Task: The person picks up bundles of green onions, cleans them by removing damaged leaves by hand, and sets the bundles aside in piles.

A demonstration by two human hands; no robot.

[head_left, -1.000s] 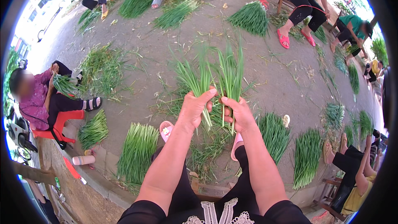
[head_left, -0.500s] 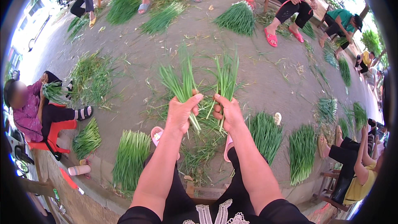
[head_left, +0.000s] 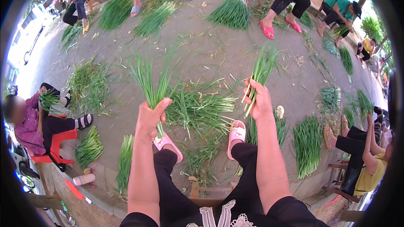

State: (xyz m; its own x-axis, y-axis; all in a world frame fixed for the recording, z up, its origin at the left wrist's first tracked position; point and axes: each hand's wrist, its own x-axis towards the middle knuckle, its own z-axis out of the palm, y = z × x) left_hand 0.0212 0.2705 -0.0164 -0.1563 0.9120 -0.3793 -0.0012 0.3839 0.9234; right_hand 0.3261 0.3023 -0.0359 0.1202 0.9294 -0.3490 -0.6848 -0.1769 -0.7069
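My left hand [head_left: 150, 117] is closed round a small bunch of garlic chives [head_left: 151, 82], its pale stem ends poking out below the fist. Farther right and a little higher, my right hand [head_left: 261, 101] grips a second chive bunch [head_left: 262, 67], tilted to the right with blurred tips. The two hands are wide apart. On the ground between them lies a loose pile of chives [head_left: 198, 105], pale ends pointing right. It sits just beyond my feet in pink slippers [head_left: 237, 133].
Chive bundles lie at my left [head_left: 125, 159] and farther right [head_left: 307, 147]; another partly shows behind my right forearm. A heap of leafy scraps [head_left: 89, 86] is at left. Seated people surround the area, one on a red stool [head_left: 63, 136]. A pink bottle [head_left: 84, 179] lies at lower left.
My hands have moved apart, left hand to the left and slightly down, right hand to the right, each still holding its chives. The pile between them now shows more fully.
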